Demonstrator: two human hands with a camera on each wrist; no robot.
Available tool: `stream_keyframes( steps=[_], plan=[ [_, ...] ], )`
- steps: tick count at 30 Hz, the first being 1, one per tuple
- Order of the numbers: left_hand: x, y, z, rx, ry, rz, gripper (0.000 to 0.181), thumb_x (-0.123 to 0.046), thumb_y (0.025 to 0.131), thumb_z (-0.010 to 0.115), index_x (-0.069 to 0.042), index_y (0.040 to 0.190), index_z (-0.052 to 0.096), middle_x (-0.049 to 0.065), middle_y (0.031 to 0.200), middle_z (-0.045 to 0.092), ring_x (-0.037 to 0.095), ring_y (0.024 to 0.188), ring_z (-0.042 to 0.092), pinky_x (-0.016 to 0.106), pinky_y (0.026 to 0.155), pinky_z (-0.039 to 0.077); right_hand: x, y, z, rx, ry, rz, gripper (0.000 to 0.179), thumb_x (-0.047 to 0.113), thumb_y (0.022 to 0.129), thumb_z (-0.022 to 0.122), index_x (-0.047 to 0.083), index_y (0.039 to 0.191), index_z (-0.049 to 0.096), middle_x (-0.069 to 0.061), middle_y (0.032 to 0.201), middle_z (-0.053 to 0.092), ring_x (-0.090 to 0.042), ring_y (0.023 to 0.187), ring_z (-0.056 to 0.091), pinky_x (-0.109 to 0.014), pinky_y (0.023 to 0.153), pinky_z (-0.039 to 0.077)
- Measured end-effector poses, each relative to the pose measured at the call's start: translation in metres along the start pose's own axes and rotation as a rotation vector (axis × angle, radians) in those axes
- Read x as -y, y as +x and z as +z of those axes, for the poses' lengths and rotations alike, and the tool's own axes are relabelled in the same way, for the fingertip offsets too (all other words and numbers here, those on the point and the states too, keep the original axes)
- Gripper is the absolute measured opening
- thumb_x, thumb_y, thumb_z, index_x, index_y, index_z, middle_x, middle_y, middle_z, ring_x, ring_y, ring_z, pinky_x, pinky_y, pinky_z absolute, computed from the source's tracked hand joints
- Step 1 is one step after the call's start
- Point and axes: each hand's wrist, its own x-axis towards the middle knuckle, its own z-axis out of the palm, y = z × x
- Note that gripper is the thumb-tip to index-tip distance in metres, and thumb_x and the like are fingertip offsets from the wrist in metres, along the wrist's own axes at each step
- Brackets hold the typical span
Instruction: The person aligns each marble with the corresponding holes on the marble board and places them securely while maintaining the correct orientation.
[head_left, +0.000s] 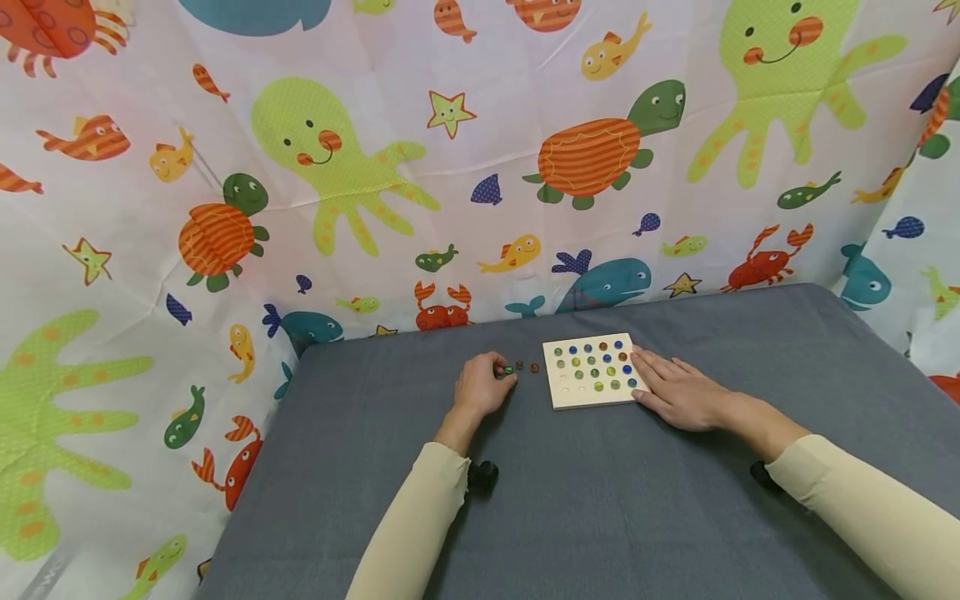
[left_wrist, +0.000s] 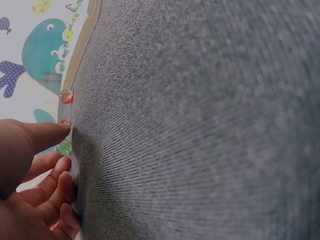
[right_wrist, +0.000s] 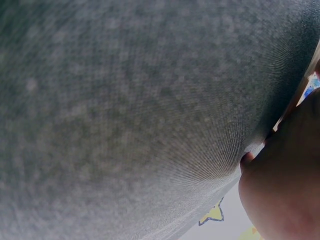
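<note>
My left hand (head_left: 480, 383) is low over the cloth left of the board, its thumb and curled fingers around a green glass marble (left_wrist: 64, 147). Two reddish-brown marbles, one of them nearer the board (head_left: 534, 367), lie just beyond its fingertips. The pale wooden board (head_left: 557, 398) holds rows of blue, green, yellow and brown marbles; round hollows show in its lower left part. Across the board's right edge rests my right hand (head_left: 682, 396), fingers stretched out, thumb at the near right corner. In the right wrist view its fingers are mostly hidden.
A grey cloth (head_left: 600, 500) covers the table. Behind it and at the sides hangs a white curtain (head_left: 480, 50) printed with sea animals. Dark wrist cameras sit under both cuffs, the left one (head_left: 483, 475) close over the cloth.
</note>
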Motion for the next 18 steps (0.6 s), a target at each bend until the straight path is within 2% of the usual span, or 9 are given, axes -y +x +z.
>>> stream_keyframes(
  steps=[6,13,18],
  plan=[
    [0.000,0.000,0.001,-0.004,-0.004,-0.016,0.022,-0.026,0.094,0.077,-0.012,0.109,0.073,-0.002,0.095,0.069,0.021,0.091,0.065,0.046,0.083,0.052,-0.003,0.000,0.002,-0.007,0.010,-0.007,0.073,0.045,0.109,0.043,-0.002,0.161,0.021,-0.025,0.167,0.018,-0.046,0.152,0.020,-0.070,0.114,0.015],
    [0.001,0.000,0.002,-0.016,-0.001,-0.001,0.015,-0.026,0.093,0.077,-0.014,0.101,0.073,-0.004,0.088,0.068,0.018,0.085,0.063,0.045,0.081,0.052,0.007,0.000,-0.005,0.042,-0.015,0.038,0.072,0.042,0.110,0.042,-0.004,0.160,0.019,-0.024,0.168,0.015,-0.045,0.153,0.018,-0.068,0.117,0.013],
    [0.003,-0.002,0.002,-0.012,-0.005,0.024,0.015,-0.027,0.093,0.078,-0.015,0.100,0.073,-0.006,0.086,0.068,0.017,0.084,0.063,0.043,0.080,0.051,-0.010,0.005,0.006,0.052,-0.034,0.041,0.076,0.052,0.110,0.035,0.000,0.162,0.016,-0.020,0.170,0.012,-0.042,0.155,0.015,-0.066,0.118,0.012]
  ],
)
